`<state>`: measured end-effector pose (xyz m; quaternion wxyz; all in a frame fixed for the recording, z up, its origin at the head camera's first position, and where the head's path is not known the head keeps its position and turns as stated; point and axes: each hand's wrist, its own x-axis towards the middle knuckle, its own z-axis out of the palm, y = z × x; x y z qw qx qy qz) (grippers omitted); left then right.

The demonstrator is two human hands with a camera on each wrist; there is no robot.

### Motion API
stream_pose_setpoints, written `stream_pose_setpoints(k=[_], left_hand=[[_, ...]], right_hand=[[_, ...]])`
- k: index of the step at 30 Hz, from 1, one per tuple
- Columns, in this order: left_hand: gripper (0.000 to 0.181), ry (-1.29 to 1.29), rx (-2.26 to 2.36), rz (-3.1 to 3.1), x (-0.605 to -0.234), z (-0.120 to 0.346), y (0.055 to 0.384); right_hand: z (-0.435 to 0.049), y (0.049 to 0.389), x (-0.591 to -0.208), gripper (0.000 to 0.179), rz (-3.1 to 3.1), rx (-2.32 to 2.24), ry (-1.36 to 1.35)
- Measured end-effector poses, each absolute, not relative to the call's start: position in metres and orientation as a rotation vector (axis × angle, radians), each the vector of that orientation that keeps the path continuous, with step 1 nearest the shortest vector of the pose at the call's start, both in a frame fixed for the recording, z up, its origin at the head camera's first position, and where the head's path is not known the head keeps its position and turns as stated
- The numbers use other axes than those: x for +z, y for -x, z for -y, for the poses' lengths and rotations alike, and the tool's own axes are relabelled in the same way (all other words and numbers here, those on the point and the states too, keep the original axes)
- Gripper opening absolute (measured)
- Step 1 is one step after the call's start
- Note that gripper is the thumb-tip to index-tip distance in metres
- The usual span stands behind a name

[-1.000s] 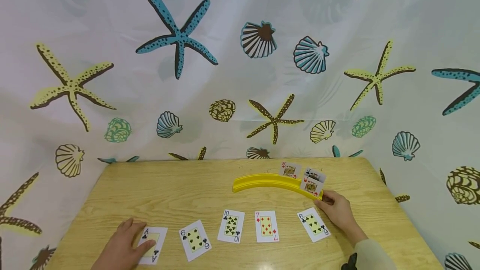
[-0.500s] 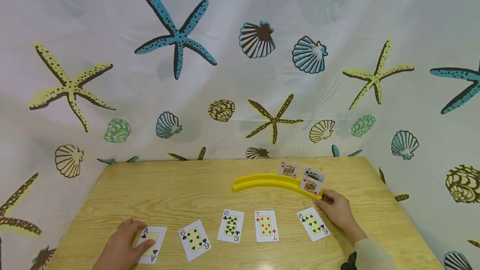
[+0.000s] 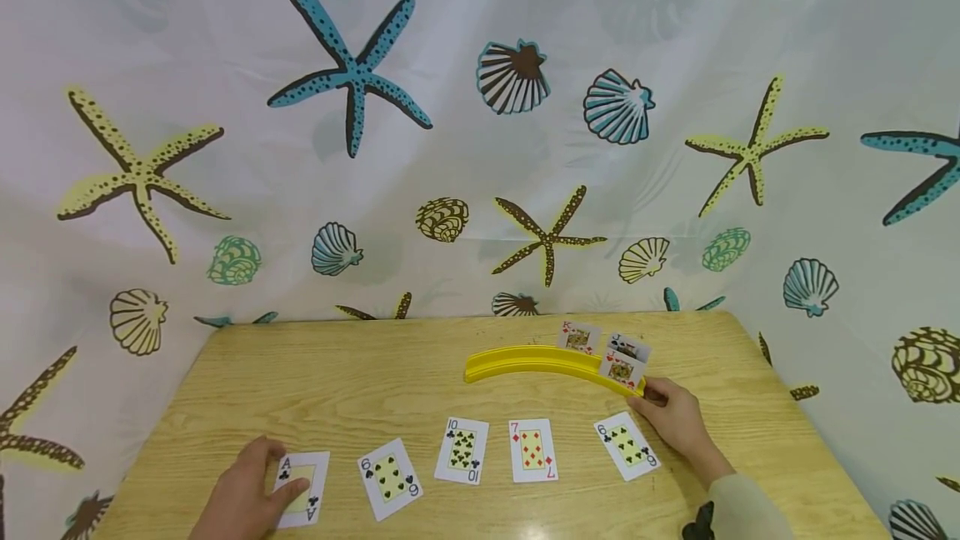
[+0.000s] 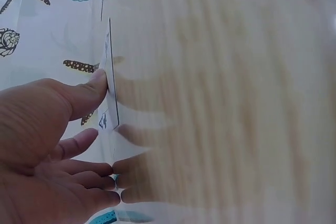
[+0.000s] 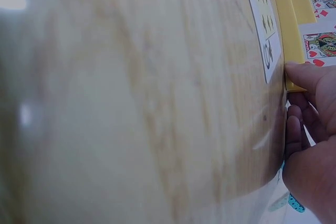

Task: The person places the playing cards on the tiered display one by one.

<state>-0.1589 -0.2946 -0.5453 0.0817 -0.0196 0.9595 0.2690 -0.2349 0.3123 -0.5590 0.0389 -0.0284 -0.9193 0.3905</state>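
At the front left of the table, my left hand has its thumb laid on the ace of clubs. In the left wrist view that thumb presses on the card's face, while the other fingers reach down to the tabletop beside it. My right hand grips the right end of a curved yellow card holder, thumb at the front and fingers behind. Three face cards stand in the holder: a king of diamonds, a black jack and a jack of hearts in front of it.
Face up in a loose row lie the six of spades, ten of clubs, seven of diamonds and six of clubs. A patterned cloth hangs behind the wooden table.
The ace of clubs has slid slightly left under my left thumb, and the left fingers have drawn in a little. My right hand and the holder have stayed put.
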Motion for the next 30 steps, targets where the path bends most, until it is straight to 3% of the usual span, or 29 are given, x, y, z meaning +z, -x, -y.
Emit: stream_pose_setpoints(k=[5, 16, 30], left_hand=[[0.067, 0.127, 0.834, -2.856, -0.545, 0.292, 0.158], [0.021, 0.069, 0.929, -3.028, -0.536, 0.292, 0.151], [0.018, -0.062, 1.163, -3.014, -0.498, 0.284, 0.153]], right_hand=[[-0.312, 0.234, -0.558, 0.046, 2.818, 1.199, 0.082], [-0.31, 0.233, -0.555, 0.046, 2.819, 1.202, 0.101], [-0.309, 0.232, -0.552, 0.046, 2.823, 1.201, 0.102]])
